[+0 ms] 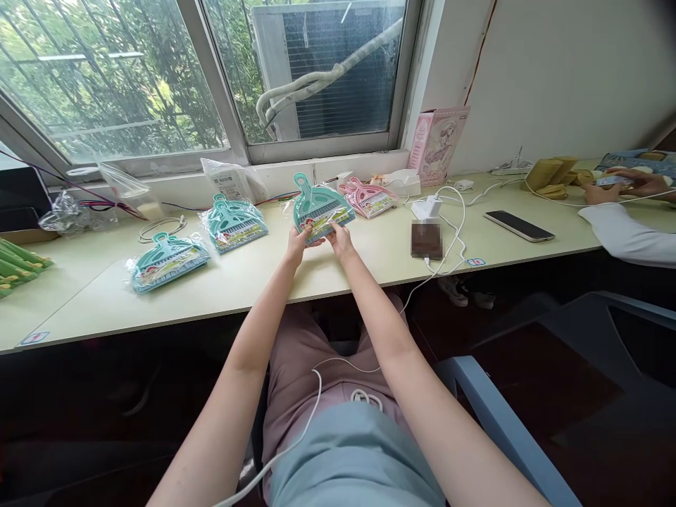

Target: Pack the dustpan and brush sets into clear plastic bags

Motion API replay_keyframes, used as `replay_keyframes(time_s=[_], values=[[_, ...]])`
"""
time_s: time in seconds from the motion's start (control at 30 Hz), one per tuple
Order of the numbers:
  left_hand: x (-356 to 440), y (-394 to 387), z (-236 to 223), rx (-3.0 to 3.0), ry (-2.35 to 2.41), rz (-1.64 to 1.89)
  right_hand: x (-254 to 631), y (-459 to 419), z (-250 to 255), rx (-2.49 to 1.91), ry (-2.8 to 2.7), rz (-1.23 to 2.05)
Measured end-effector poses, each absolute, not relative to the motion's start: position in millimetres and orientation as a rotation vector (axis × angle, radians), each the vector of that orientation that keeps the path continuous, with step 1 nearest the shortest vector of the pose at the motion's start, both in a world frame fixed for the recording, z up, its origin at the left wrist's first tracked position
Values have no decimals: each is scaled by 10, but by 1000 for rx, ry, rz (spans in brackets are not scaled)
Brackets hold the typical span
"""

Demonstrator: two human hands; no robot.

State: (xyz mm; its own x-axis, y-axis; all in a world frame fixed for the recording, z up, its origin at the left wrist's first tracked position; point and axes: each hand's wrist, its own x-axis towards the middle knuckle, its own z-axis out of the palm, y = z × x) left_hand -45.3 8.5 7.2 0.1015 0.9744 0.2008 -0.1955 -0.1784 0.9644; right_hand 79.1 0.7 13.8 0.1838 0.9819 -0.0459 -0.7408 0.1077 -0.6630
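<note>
My left hand (298, 243) and my right hand (340, 240) grip the lower edge of a teal dustpan set (318, 205) in clear wrapping, one at each side. Its looped handle points up towards the window, and a printed label covers the lower part. Some of my fingers are hidden beneath it. Close behind, to the right, lies a pink wrapped dustpan set (367, 196). Left of my hands, on the table (248, 278), rest a second teal set (232, 222) and a third teal set (170, 260) nearer the front edge.
A pixelated dark object (427, 239) with a white charger (427, 207) and cables sits right of my hands, then a phone (519, 225). Another person's hands (620, 184) work at far right. Green stems (21, 264) lie far left; a pink box (438, 146) stands behind.
</note>
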Motion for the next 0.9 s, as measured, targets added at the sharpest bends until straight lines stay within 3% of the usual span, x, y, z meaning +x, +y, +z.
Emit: replay_keyframes(time_s=[0.17, 0.33, 0.43, 0.9], values=[[-584, 117, 174, 1041, 974, 1441, 950, -118, 146, -976, -908, 1020], [-739, 161, 164, 916, 932, 1269, 1570, -421, 163, -1203, -1739, 29], [-719, 133, 129, 965, 867, 1103, 1885, -522, 208, -1264, -2007, -248], [-813, 75, 247, 953, 948, 1016, 1851, -179, 135, -976, -2002, 134]])
